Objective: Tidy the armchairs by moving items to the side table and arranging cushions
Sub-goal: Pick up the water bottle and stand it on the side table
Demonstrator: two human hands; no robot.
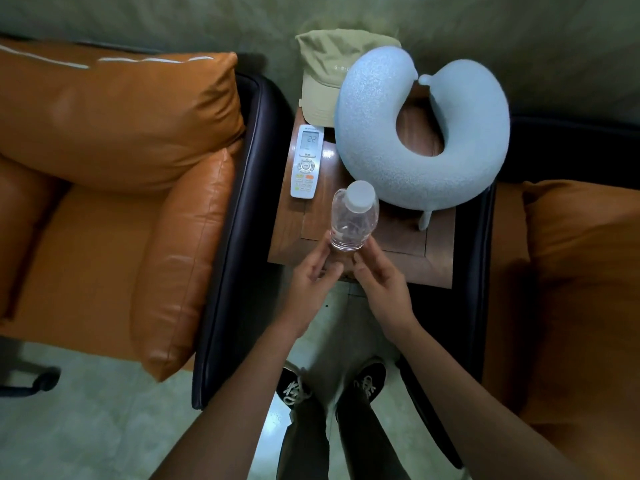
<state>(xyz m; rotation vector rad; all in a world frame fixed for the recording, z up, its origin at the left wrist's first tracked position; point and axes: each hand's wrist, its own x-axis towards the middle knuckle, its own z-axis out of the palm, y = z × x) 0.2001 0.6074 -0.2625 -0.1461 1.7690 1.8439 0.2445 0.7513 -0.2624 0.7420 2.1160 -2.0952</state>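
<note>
Clear plastic bottle (349, 220) with a white lid is upright at the front of the wooden side table (433, 268); whether it touches the top is unclear. The left hand (308, 282) and right hand (381, 285) both pinch its base with curled fingertips. Behind it lie a white remote (306, 161), a khaki cap (325, 77) and a pale blue neck pillow (415, 174). An orange cushion (121, 116) sits on the left armchair (104, 254).

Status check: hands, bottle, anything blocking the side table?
Holding: left hand and right hand grip bottle at its base. Upright over side table front. Close by: remote left, neck pillow right.
</note>
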